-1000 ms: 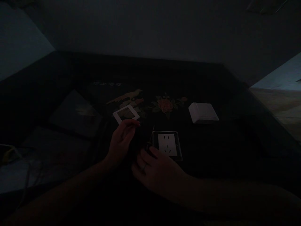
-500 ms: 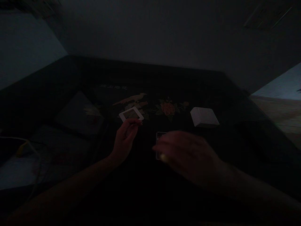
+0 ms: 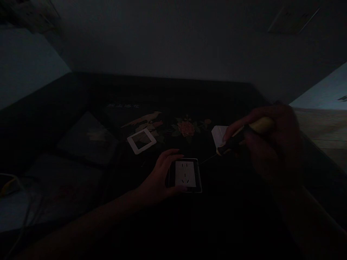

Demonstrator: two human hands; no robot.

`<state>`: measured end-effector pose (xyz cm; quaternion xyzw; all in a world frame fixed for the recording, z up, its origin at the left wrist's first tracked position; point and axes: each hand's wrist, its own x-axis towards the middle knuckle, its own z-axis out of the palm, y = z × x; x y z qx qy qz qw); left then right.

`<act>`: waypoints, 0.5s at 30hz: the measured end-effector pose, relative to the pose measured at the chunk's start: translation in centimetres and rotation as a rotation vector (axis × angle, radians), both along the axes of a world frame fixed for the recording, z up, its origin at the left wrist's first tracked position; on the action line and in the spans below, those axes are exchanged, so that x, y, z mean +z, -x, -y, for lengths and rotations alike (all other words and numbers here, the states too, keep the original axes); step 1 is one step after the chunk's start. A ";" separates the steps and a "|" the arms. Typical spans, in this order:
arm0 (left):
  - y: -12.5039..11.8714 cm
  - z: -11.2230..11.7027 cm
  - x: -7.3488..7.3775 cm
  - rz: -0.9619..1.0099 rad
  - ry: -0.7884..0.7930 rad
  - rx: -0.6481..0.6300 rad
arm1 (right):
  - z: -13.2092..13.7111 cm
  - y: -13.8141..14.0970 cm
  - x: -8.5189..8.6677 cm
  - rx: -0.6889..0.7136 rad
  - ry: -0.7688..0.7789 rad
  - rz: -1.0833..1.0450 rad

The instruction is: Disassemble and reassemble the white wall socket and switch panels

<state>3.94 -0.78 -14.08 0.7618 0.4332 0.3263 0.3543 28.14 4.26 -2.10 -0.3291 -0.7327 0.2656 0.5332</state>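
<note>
My left hand (image 3: 168, 173) grips a wall socket (image 3: 185, 174) by its left side, fingers at the top edge and thumb at the bottom. The socket has a white face with several slots inside a dark, pale-edged frame, and it lies on the dark table. Closed around a screwdriver (image 3: 234, 141) with a yellow and black handle, my right hand (image 3: 273, 144) is up to the right of the socket. The thin shaft points down and left, its tip near the socket's right edge. A white square cover frame (image 3: 141, 141) lies behind my left hand.
A white box-like block (image 3: 218, 135) is partly hidden behind my right hand. The dark table (image 3: 230, 97) bears a printed bird and flowers and stands against a grey wall. A pale cable (image 3: 23, 187) hangs at the left. The room is very dim.
My left hand has moved from the cover frame to the socket and taken hold of it. My right hand has gone up and right, away from the socket, and the screwdriver now shows clearly.
</note>
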 end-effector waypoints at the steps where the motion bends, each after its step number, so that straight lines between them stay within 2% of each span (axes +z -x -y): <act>1: 0.1 0.1 -0.3 -0.037 -0.028 -0.025 | 0.3 0.0 -0.1 -0.019 -0.043 0.040; 5: 0.7 0.3 -1.0 -0.163 -0.093 -0.078 | 0.7 -0.3 -0.7 0.029 -0.134 0.141; 9: 0.8 0.1 -0.9 -0.129 -0.034 -0.055 | 0.5 -0.2 -1.4 0.058 -0.144 0.175; 15: 0.8 -0.3 -1.0 -0.106 -0.036 -0.033 | 0.5 0.4 -1.7 0.072 -0.161 0.158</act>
